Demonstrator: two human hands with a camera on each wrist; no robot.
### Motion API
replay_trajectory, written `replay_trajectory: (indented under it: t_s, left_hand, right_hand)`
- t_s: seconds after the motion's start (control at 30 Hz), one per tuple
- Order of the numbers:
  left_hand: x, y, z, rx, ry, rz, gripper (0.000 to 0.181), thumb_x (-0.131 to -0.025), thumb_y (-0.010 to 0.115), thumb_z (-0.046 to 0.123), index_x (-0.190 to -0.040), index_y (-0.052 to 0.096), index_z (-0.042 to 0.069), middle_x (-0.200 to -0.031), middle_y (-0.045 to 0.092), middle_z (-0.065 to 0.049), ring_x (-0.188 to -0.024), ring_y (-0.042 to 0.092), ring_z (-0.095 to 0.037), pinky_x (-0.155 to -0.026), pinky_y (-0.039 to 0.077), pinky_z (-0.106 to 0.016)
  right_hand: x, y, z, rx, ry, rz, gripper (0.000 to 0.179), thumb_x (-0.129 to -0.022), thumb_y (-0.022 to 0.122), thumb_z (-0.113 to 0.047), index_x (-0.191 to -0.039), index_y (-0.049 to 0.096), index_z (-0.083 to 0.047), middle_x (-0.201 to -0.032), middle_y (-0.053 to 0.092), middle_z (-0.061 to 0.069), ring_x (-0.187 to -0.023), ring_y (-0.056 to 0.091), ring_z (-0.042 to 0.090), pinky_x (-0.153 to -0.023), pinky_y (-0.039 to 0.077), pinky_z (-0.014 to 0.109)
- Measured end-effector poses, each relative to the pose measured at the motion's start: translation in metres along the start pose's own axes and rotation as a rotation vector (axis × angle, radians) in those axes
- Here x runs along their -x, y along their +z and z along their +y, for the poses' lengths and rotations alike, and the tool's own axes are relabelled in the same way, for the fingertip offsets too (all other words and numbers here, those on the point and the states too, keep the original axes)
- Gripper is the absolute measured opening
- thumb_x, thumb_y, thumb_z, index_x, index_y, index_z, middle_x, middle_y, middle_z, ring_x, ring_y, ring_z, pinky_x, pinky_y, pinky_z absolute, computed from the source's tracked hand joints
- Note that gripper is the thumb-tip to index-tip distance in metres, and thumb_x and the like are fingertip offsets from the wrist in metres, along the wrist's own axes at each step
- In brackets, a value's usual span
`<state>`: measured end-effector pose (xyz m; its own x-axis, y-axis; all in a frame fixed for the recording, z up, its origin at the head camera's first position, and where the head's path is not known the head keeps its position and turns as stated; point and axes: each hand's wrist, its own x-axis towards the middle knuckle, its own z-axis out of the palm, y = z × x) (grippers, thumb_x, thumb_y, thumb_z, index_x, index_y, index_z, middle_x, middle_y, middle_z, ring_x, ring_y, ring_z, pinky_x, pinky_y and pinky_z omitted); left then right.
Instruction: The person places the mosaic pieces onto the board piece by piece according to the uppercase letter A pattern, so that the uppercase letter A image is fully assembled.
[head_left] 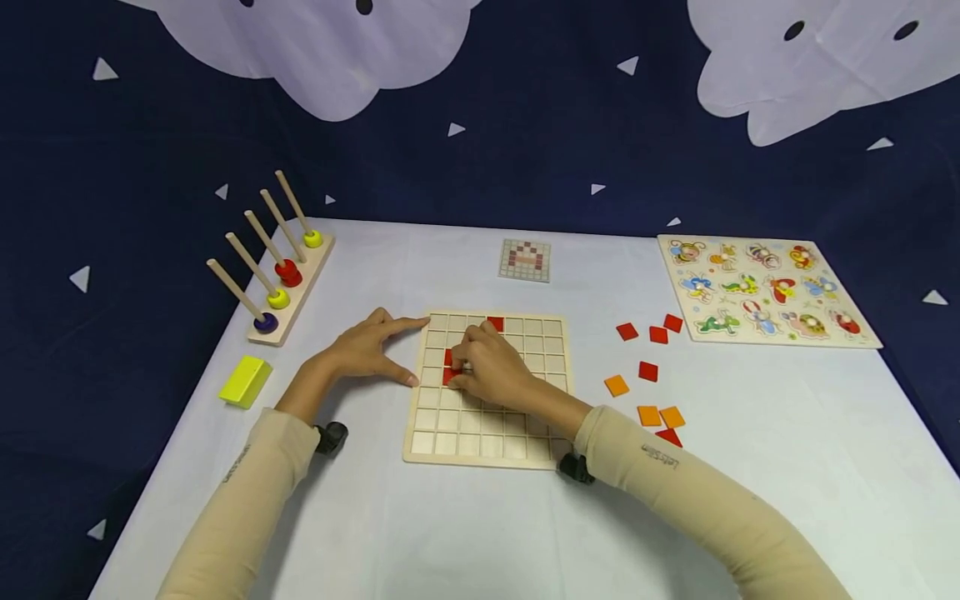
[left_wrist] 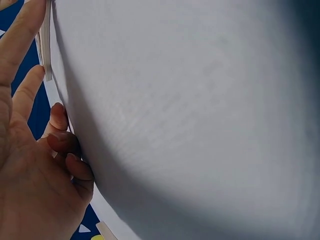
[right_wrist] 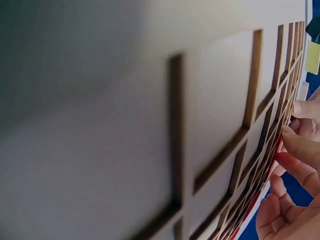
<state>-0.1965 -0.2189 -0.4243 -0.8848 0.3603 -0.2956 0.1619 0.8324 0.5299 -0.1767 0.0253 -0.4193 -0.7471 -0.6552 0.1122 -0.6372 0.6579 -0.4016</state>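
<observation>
At ten o'clock from the middle of the wooden grid board (head_left: 468,446), the right hand (head_left: 491,367) has its grip drawn together, thumb and index finger pinching a red square tile (head_left: 448,377). Another red tile (head_left: 447,357) adjoins it on its twelve o'clock side, the pair's long axis running roughly twelve to six. The left hand's (head_left: 367,350) grip is spread, thumb and index tips touching the board's nine o'clock edge; the left wrist view alone shows its other fingers curled. The right wrist view reveals the raised ridges between cells and red between that thumb and finger.

The board looks nearly square, without a clear long axis, its far edge running nine to three. One red tile (head_left: 495,324) sits near its twelve o'clock edge. Beyond it on the white surface (head_left: 465,533) lie a pattern card (head_left: 525,260), just past twelve; five red tiles (head_left: 648,372) and three orange tiles (head_left: 649,416), around three; an insect puzzle board (head_left: 761,304), between two and three; a peg stand with beads (head_left: 273,331), at ten; and a yellow block (head_left: 246,382), at nine.
</observation>
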Motion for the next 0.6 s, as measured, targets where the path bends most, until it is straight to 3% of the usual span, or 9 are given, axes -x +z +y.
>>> replay_trajectory:
  t_s: [0.17, 0.33, 0.6]
  left_hand:
    - [-0.002, 0.002, 0.002, 0.004, 0.002, 0.001, 0.102, -0.065, 0.089, 0.051, -0.153, 0.040, 0.031, -0.105, 0.042, -0.009, -0.091, 0.042, -0.022, -0.078, 0.036, -0.035]
    - [-0.001, 0.005, -0.001, 0.007, -0.007, -0.007, 0.103, -0.065, 0.089, 0.051, -0.153, 0.040, 0.030, -0.108, 0.042, -0.010, -0.094, 0.043, -0.023, -0.079, 0.037, -0.036]
    - [-0.001, 0.004, 0.001, 0.011, -0.014, 0.016, 0.103, -0.063, 0.091, 0.049, -0.152, 0.042, 0.029, -0.104, 0.042, -0.010, -0.090, 0.042, -0.023, -0.075, 0.035, -0.034]
  right_hand:
    - [0.001, -0.001, 0.000, -0.001, 0.031, -0.019, 0.019, -0.079, 0.084, -0.027, -0.081, 0.073, -0.012, -0.091, 0.059, 0.006, -0.089, 0.045, 0.022, -0.080, 0.041, 0.033]
    - [0.008, -0.009, 0.002, -0.008, 0.064, -0.046, 0.031, -0.080, 0.083, -0.035, -0.097, 0.077, -0.011, -0.102, 0.061, 0.008, -0.097, 0.045, 0.022, -0.085, 0.042, 0.036]
    - [0.058, -0.043, 0.034, -0.023, 0.085, 0.085, 0.023, -0.078, 0.084, -0.021, -0.097, 0.078, -0.009, -0.097, 0.059, 0.005, -0.093, 0.042, 0.021, -0.083, 0.038, 0.036]
